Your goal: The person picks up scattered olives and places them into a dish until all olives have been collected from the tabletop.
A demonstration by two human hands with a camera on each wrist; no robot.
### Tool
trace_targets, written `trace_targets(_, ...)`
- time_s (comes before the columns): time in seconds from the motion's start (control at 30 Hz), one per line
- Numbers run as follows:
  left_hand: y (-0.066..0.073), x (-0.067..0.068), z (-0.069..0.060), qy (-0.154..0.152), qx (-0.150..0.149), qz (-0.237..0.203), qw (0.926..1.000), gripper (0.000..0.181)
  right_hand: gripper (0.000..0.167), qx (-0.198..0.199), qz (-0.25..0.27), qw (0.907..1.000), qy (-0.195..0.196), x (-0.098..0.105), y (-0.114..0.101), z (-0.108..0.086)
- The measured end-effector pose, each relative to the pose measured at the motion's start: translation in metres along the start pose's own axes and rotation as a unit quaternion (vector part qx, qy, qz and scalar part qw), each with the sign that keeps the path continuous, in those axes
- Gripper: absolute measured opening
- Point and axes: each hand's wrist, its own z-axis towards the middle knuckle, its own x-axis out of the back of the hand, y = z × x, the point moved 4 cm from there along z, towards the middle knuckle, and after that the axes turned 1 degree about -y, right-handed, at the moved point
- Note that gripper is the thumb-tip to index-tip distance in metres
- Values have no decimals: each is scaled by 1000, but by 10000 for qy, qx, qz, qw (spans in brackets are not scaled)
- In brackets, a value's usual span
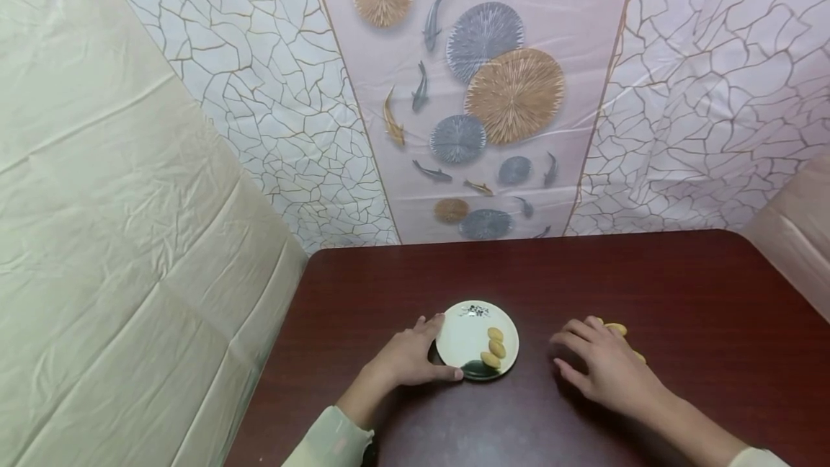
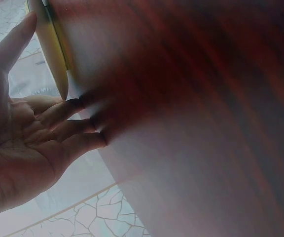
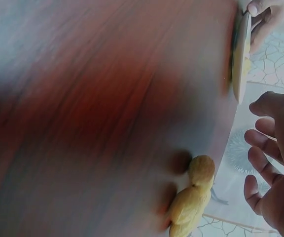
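A small round white plate [image 1: 463,337], with a dark flower print and a dark green patch at its rim, lies on the table. Three small yellow oval pieces [image 1: 496,349] rest on its right side; their kind is unclear. At the plate's left rim, my left hand [image 1: 410,355] touches the edge with thumb and fingertips spread apart. My right hand [image 1: 609,366] hovers to the right of the plate, fingers loosely bent, nothing visible between them. Beside and partly behind it are more yellow pieces [image 3: 191,197], with wrinkled skin, on the tabletop.
The dark red wooden table [image 1: 389,272] has a rounded far edge. Behind it hangs a patterned cloth [image 1: 512,92] with fish and round leaf shapes. A pale creased cloth [image 1: 130,236] borders the left side, and another pale cloth [image 1: 800,222] the right.
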Motion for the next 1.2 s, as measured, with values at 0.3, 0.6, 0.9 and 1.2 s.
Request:
trace_targets(0.3,-3,-2,1,-24,7,-71,10000,118,42,-242,-257,9992,-159,0,9,-12)
trace_targets(0.6,-5,-4,4,-32,35,1,10000,118,41,-448,-389,9981,-173,4,17,-15)
trace_targets(0.9,-4,-4,4,-37,7,-27,10000,118,37,-719,-462,9958,-338,0,26,-21)
trace_targets(1.2,-4,-3,3,1,4,-8,10000,118,31,-1081,-475,9912,-592,-2,29,-26)
